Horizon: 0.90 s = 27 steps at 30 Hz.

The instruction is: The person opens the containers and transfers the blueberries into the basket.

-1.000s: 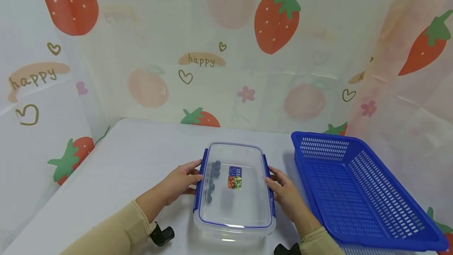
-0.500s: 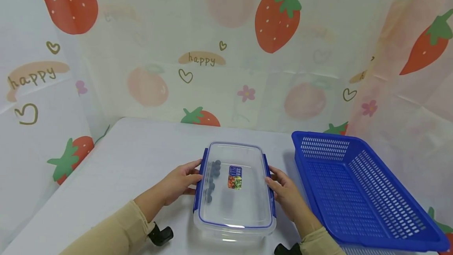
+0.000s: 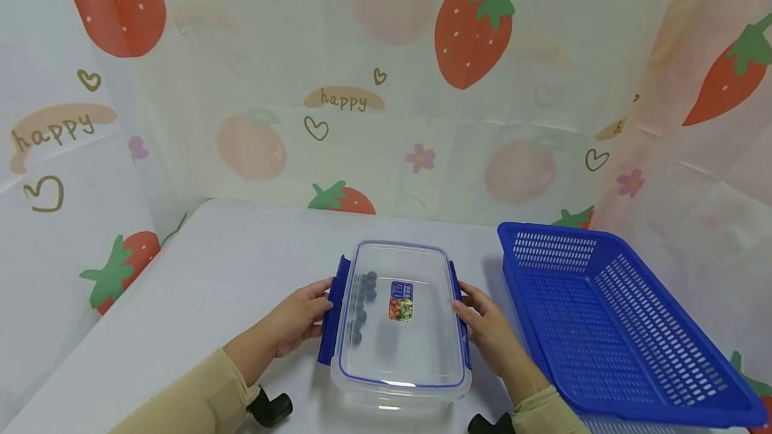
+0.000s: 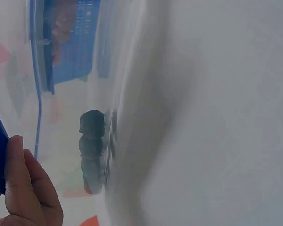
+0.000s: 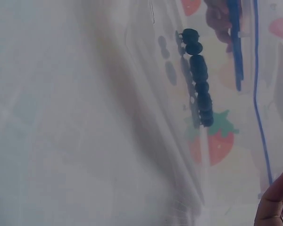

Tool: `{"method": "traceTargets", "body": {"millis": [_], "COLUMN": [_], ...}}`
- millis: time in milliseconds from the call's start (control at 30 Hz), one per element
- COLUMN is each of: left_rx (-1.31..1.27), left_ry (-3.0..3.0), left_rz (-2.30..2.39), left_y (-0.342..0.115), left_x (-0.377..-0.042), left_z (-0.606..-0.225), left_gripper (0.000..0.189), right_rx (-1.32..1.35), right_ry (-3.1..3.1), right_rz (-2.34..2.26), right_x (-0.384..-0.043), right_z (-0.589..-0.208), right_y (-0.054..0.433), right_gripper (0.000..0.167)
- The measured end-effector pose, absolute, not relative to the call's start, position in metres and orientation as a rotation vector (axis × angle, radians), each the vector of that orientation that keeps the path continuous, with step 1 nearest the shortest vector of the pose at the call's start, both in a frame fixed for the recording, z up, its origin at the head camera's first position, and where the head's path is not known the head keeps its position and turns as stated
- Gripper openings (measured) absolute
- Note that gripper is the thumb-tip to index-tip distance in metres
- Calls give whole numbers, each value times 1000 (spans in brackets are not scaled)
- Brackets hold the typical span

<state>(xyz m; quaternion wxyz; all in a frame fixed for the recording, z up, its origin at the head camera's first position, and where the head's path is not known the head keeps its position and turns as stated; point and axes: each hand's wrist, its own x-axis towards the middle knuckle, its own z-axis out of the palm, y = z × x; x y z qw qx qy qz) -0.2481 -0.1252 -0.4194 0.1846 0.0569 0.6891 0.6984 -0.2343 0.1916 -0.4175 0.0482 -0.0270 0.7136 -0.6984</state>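
Note:
A clear plastic food container [image 3: 416, 353] with a blue-lined lid and a small printed label sits at the front middle of the table. Through its lid show several small dark blue round berries [image 3: 360, 317], gathered along the left side. My left hand [image 3: 289, 323] pinches the long blue latch [image 3: 333, 330] on the left edge, which stands swung outward from the lid. The left wrist view shows my fingers [image 4: 19, 179] at the latch's edge. On the opposite side my right hand [image 3: 491, 333] grips the container at its right latch [image 3: 466, 353], which lies down along the side.
A large blue perforated basket [image 3: 627, 390] stands on the white table [image 3: 253, 253] to the right of the container. Behind and at both sides hangs a strawberry-printed cloth [image 3: 374, 32].
The left latch has swung outward, away from the lid edge, and my left hand has shifted slightly left with it. My right hand and the container keep their place.

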Motion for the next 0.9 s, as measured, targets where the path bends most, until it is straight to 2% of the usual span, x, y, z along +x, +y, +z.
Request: {"method": "traceTargets", "body": {"millis": [133,367,900], "left_rx": [170,22,-26], "left_ry": [1943,2036,2092], "left_rz": [1970,1909,1869], "left_y": [-125,-125,-127], "left_x": [-248,-247,-250], "left_z": [-419,-413,-404], "left_gripper": [51,59,44], "right_rx": [-75,-77,-110], "right_ry": [2180,2170,2185], "right_rz": [-2125,-2120,-2125], "right_x": [-234,-234,-235], "right_z": [-417,-417,-419], "right_y": [192,192,193], "right_gripper": [50,51,51]}}
